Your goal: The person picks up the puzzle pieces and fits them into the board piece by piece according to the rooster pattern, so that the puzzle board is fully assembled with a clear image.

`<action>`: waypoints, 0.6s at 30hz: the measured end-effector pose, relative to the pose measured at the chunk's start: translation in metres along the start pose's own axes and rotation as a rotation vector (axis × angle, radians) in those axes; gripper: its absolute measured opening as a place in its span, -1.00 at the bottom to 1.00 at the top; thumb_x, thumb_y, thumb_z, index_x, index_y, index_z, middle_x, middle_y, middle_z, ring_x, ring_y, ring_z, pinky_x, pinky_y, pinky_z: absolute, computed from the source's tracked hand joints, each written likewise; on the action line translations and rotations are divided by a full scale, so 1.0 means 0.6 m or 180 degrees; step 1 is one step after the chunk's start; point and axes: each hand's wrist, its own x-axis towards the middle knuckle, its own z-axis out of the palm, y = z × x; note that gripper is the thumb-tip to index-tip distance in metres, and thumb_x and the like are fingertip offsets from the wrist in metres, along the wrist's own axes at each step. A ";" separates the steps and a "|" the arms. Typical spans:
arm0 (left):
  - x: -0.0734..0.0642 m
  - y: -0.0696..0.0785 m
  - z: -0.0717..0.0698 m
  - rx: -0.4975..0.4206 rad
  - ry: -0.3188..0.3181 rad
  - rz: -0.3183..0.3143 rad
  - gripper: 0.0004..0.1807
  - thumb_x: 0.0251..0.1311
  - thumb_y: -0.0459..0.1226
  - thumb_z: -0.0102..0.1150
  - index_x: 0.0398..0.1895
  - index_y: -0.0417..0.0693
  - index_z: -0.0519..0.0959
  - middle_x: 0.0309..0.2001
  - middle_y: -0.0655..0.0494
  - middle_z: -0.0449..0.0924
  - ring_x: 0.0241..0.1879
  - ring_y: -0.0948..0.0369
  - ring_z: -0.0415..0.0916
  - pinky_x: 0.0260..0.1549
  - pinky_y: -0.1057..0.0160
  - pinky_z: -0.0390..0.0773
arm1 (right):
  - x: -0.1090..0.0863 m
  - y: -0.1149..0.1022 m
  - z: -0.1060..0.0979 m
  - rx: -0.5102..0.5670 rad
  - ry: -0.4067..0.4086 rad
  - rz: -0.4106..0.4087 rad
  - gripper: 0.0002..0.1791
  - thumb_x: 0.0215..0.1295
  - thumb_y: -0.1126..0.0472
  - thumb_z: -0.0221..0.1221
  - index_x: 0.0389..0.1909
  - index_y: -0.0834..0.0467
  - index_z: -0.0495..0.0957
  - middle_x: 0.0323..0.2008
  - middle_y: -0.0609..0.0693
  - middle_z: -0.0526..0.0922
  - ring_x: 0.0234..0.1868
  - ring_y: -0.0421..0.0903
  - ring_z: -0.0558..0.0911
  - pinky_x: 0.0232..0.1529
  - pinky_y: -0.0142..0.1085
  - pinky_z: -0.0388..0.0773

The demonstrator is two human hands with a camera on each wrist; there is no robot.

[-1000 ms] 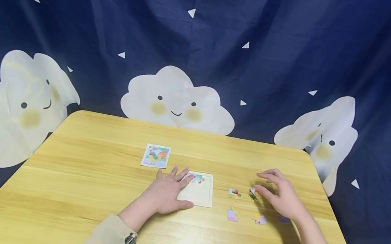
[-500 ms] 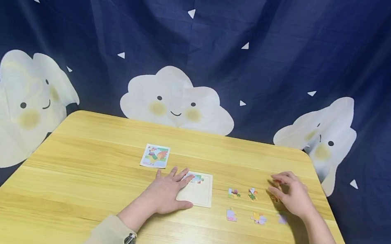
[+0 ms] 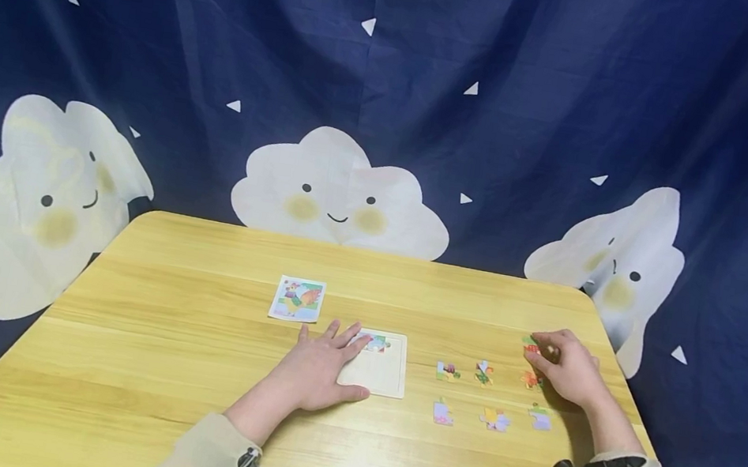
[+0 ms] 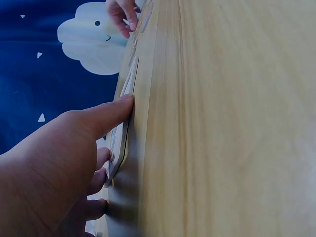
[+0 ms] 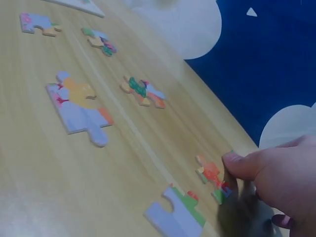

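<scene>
My left hand (image 3: 314, 373) lies spread over the left side of a white puzzle tray (image 3: 389, 379), its thumb at the near edge. A few joined puzzle pieces (image 3: 378, 343) sit in the tray's back part, partly under the fingers. At the right, my right hand (image 3: 570, 369) pinches a red and green puzzle piece (image 3: 531, 343) between thumb and fingers, at the table's surface. That piece is mostly hidden in the right wrist view, behind the thumb (image 5: 239, 165). An orange-red puzzle piece (image 5: 211, 173) lies just beside the hand.
Several loose puzzle pieces lie between tray and right hand, among them a lilac and green one (image 3: 540, 418), a yellow and lilac one (image 3: 495, 420) and a pink and lilac one (image 3: 443, 412). A picture card (image 3: 298, 299) lies behind the left hand on the wooden table (image 3: 197, 264).
My right hand has moved right, away from the middle pieces, past the orange-red piece to the red and green piece behind it. The left hand has stayed on the tray.
</scene>
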 end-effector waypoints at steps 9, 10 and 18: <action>0.000 0.001 -0.001 -0.0063 -0.0001 -0.0020 0.02 0.30 0.44 0.10 0.68 0.12 0.24 0.67 0.08 0.10 0.59 -0.23 0.08 0.31 -0.61 0.13 | 0.010 -0.004 -0.006 0.0167 -0.0245 0.0184 -0.59 0.39 0.14 0.42 0.05 0.36 0.59 -0.16 0.18 0.60 -0.20 0.08 0.58 -0.08 0.10 0.44; -0.001 0.001 -0.001 -0.0062 0.0000 -0.0022 0.02 0.30 0.44 0.09 0.68 0.12 0.24 0.67 0.08 0.10 0.58 -0.23 0.08 0.31 -0.61 0.13 | 0.010 -0.005 -0.006 0.0204 -0.0241 0.0187 -0.59 0.39 0.16 0.43 0.04 0.36 0.57 -0.20 0.16 0.60 -0.22 0.06 0.58 -0.11 0.05 0.48; 0.000 0.001 0.000 -0.0037 0.0010 -0.0028 0.02 0.30 0.45 0.06 0.68 0.12 0.25 0.67 0.07 0.10 0.58 -0.23 0.09 0.32 -0.60 0.12 | 0.006 -0.008 -0.006 0.0476 -0.0064 0.0091 -0.57 0.40 0.26 0.41 0.20 0.32 0.59 -0.45 0.00 0.69 -0.49 -0.08 0.63 -0.43 -0.26 0.57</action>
